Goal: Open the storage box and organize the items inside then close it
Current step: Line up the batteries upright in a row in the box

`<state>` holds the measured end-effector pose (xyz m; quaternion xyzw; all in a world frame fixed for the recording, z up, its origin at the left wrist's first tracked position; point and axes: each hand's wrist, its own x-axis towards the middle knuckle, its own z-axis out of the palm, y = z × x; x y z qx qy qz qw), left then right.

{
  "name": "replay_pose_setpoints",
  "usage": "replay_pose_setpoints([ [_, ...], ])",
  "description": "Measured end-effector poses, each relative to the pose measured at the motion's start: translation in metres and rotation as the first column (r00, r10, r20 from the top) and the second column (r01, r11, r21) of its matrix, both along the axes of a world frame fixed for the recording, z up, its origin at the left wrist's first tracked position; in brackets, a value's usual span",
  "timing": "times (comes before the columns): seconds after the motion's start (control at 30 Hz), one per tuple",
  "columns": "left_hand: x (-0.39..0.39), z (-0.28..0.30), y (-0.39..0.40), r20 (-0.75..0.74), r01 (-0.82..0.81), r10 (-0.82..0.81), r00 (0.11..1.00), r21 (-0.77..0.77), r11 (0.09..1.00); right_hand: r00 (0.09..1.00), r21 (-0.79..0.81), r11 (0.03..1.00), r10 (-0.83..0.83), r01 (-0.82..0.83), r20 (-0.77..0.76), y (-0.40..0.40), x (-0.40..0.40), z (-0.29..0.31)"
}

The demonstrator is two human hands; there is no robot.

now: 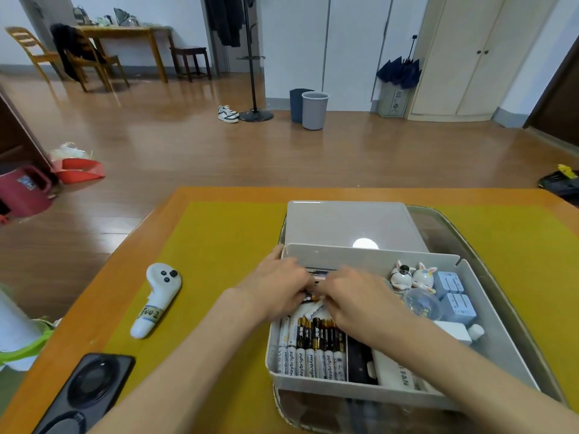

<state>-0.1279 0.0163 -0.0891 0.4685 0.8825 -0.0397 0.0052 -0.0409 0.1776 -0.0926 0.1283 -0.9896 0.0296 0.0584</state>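
The storage box [513,349] stands open on the table, its grey lid [351,222] lying behind it. A row of batteries [310,349] fills the front left compartment. Both hands reach into the box's far left part. My left hand [279,289] curls its fingers round a black and gold battery [308,297]. My right hand [357,296] has its fingers bent down over loose batteries, and what they hold is hidden. Two rabbit figurines [413,275], blue boxes [454,292], a clear ball [423,303] and a white fan [394,371] lie to the right.
A white controller [156,299] lies on the yellow mat [219,239] left of the box. A black phone [84,393] sits at the table's front left corner. The box rests in a clear tray [470,233].
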Motion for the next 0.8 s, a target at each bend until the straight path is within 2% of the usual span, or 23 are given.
replay_pose_setpoints([
  [0.1,-0.002,0.002,0.003,0.03,-0.085,0.086,0.996,-0.047,0.995,0.993,0.142,0.983,0.107,-0.112,0.042,-0.008,-0.017,-0.001],
  [0.2,-0.004,0.0,0.006,0.055,-0.149,0.154,0.987,-0.078,0.986,0.983,0.275,0.948,0.122,-0.157,0.14,-0.011,-0.024,-0.009],
  [0.4,-0.005,-0.008,0.014,0.048,-0.201,0.203,0.978,-0.039,0.979,0.981,0.292,0.939,0.156,-0.182,0.112,-0.001,-0.022,0.001],
  [0.47,-0.005,-0.008,0.015,0.059,-0.206,0.208,0.976,-0.039,0.978,0.989,0.212,0.966,0.136,-0.145,0.055,0.01,-0.016,0.016],
  [0.57,-0.003,-0.006,0.02,0.072,-0.198,0.202,0.977,-0.066,0.978,0.999,-0.039,0.999,-0.003,0.002,-0.039,0.027,-0.003,0.033],
  [0.67,-0.001,-0.004,0.024,0.068,-0.177,0.184,0.981,-0.1,0.979,0.989,-0.285,0.948,-0.145,0.139,0.003,0.034,0.008,0.036],
  [0.8,0.001,-0.005,0.024,0.038,-0.13,0.135,0.99,-0.113,0.985,0.989,-0.33,0.932,-0.139,0.15,0.058,0.038,0.014,0.026],
])
